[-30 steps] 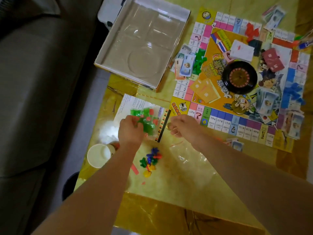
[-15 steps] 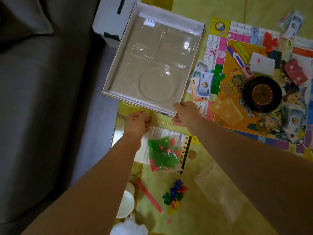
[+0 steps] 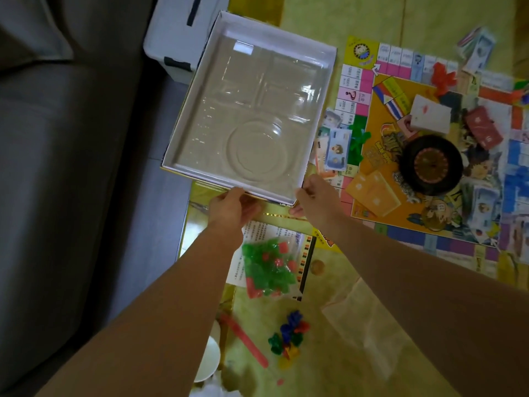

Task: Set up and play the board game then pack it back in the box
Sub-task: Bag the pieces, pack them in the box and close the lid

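The box (image 3: 274,34) sits upper centre of the frame, partly overhanging the table (image 3: 372,21) on the left. Left hand (image 3: 232,207) and right hand (image 3: 317,193) grip its near rim. An uneven pull could tip it or scatter the adjacent banknotes (image 3: 337,150).

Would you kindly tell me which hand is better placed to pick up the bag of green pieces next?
Probably left: the left hand holds the box rim just beyond the bag, its wrist beside it; the right hand grips the box corner farther off.
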A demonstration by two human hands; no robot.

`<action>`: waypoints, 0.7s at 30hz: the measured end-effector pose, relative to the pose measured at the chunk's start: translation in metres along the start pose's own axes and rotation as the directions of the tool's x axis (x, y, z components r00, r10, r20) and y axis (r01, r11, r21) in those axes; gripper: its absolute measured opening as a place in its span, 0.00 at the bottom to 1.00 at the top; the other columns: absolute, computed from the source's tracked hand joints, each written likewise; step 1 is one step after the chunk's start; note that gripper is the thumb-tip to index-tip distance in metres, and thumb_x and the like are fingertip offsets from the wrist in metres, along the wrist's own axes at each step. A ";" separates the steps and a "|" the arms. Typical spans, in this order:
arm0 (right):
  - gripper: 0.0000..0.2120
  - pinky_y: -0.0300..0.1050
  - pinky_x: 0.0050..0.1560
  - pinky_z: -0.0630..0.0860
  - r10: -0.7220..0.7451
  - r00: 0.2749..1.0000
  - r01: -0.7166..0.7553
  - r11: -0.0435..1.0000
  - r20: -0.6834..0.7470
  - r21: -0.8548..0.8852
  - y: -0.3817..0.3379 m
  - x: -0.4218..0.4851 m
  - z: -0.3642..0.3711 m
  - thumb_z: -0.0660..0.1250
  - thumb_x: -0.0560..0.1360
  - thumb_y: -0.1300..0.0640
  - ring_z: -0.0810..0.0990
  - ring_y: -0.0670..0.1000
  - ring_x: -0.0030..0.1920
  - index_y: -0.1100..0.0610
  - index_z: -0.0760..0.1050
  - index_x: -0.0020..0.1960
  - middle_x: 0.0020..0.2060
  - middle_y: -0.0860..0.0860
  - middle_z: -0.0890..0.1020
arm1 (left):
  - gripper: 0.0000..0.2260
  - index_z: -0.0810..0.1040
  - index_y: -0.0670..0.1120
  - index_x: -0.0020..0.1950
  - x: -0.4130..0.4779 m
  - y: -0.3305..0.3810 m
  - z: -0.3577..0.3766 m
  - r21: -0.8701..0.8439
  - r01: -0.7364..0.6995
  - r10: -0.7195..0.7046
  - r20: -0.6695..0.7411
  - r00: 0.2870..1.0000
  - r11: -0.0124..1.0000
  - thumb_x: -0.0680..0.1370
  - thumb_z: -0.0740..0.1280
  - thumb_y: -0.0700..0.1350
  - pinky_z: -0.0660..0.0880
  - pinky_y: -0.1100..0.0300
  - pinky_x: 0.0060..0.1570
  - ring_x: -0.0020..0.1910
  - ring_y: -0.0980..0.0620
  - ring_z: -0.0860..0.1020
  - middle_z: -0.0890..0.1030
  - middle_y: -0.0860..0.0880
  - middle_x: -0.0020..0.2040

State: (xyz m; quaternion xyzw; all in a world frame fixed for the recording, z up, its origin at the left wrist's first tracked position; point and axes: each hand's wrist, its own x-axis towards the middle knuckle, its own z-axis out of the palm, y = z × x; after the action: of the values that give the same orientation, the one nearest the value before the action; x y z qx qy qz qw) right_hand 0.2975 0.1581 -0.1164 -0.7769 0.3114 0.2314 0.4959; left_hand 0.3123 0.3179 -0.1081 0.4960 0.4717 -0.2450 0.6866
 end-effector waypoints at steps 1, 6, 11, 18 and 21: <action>0.10 0.59 0.45 0.82 -0.028 1.000 0.028 1.000 -0.007 0.001 0.001 -0.002 -0.002 0.60 0.80 0.64 0.84 0.56 0.36 0.55 0.66 0.41 0.34 0.57 0.80 | 0.12 0.75 0.33 0.58 0.000 0.000 -0.001 -0.004 0.010 -0.010 0.004 1.000 1.000 0.78 0.66 0.38 0.80 0.63 0.31 0.30 0.50 0.82 0.80 0.42 0.38; 0.05 0.60 0.45 0.81 -0.128 0.992 0.127 0.991 -0.017 -0.036 0.005 -0.021 -0.015 0.60 0.80 0.63 0.84 0.54 0.35 0.58 0.69 0.45 0.35 0.53 0.79 | 0.15 0.73 0.33 0.62 -0.013 -0.002 0.003 -0.038 0.040 -0.039 0.023 0.999 0.998 0.77 0.65 0.35 0.79 0.63 0.30 0.32 0.50 0.82 0.80 0.41 0.40; 0.08 0.49 0.38 0.74 -0.180 0.980 0.175 0.982 -0.084 -0.069 0.016 -0.051 -0.032 0.61 0.77 0.64 0.79 0.58 0.38 0.56 0.67 0.40 0.36 0.55 0.76 | 0.10 0.72 0.37 0.56 -0.042 -0.010 0.011 -0.001 0.026 -0.026 0.013 1.000 1.000 0.75 0.61 0.33 0.80 0.61 0.32 0.31 0.49 0.81 0.78 0.42 0.38; 0.08 0.56 0.47 0.79 -0.052 0.989 0.091 0.949 -0.135 0.302 0.037 -0.090 -0.064 0.62 0.78 0.57 0.80 0.55 0.45 0.54 0.70 0.57 0.51 0.56 0.79 | 0.04 0.70 0.37 0.51 -0.090 -0.037 0.021 0.071 -0.115 0.109 0.084 0.990 0.991 0.77 0.59 0.33 0.81 0.61 0.33 0.32 0.51 0.81 0.77 0.43 0.37; 0.12 0.49 0.41 0.78 0.015 0.995 0.026 0.917 -0.101 0.398 0.052 -0.108 -0.087 0.63 0.78 0.55 0.78 0.53 0.41 0.56 0.71 0.61 0.51 0.60 0.80 | 0.03 0.71 0.38 0.46 -0.110 -0.063 0.022 0.137 -0.130 0.117 0.104 0.988 0.982 0.77 0.59 0.33 0.81 0.60 0.39 0.35 0.50 0.79 0.77 0.44 0.37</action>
State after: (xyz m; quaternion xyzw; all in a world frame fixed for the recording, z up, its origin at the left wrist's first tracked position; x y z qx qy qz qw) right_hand 0.1894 0.0893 -0.0424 -0.6714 0.3747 0.1218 0.6277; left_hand 0.2225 0.2586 -0.0371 0.5602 0.3878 -0.2587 0.6847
